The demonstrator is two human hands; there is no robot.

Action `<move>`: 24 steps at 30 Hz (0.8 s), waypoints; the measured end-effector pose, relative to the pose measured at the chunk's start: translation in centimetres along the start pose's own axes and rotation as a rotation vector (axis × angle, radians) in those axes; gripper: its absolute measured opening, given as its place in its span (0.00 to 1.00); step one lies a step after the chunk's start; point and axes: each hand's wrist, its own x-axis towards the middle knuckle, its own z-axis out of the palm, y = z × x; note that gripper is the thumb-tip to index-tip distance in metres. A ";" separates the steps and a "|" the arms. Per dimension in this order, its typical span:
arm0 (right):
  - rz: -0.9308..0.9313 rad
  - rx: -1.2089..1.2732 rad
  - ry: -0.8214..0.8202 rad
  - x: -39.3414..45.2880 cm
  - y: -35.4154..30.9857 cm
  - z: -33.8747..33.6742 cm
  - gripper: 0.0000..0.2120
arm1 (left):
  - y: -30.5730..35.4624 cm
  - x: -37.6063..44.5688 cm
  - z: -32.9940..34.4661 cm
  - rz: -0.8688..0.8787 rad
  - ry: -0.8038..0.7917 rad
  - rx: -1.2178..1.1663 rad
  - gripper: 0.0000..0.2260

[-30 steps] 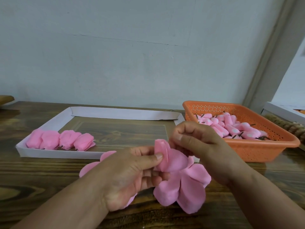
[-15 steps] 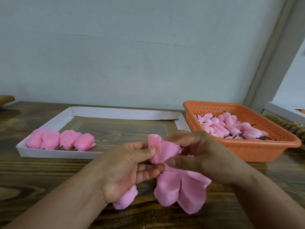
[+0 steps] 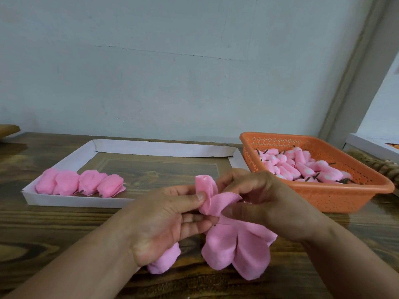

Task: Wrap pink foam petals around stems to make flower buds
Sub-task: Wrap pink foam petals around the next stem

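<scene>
Left hand (image 3: 164, 216) grip pinches rolled pink foam petal cluster (image 3: 207, 195) above counter's (image 3: 43, 229) near edge, steadying core. Right hand (image 3: 265, 203) grip pinches next petal, likely to wrap. Finished pink foam buds (image 3: 79, 184) in white paper tray (image 3: 71, 200).

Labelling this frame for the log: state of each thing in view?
Left hand: pinches the rolled petal.
Right hand: grips the next petal.
Petal piece: partly wrapped, lobes hanging loose.
White tray: holds four finished buds.
Orange basket: holds many pink cores.
</scene>
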 end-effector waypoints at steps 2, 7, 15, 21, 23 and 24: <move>-0.012 -0.020 -0.031 -0.1 -0.1 -0.2 0.06 | 0.0 0.0 0.1 0.008 0.000 -0.002 0.13; 0.003 -0.135 -0.090 -0.1 -0.5 -0.1 0.09 | -0.1 0.0 0.1 0.040 -0.003 0.034 0.14; -0.054 -0.146 -0.092 -0.3 -0.6 -0.4 0.10 | 0.5 -0.3 -0.2 0.009 -0.062 0.028 0.12; -0.076 -0.133 -0.038 -0.4 -0.7 -0.9 0.16 | 1.0 -0.4 -0.4 -0.013 -0.143 0.011 0.11; -0.080 -0.142 -0.024 -0.5 -0.8 -1.2 0.17 | 1.1 -0.5 -0.5 -0.020 -0.175 -0.041 0.12; -0.085 -0.153 -0.028 -0.5 -0.9 -1.3 0.17 | 1.1 -0.5 -0.5 -0.010 -0.182 -0.057 0.14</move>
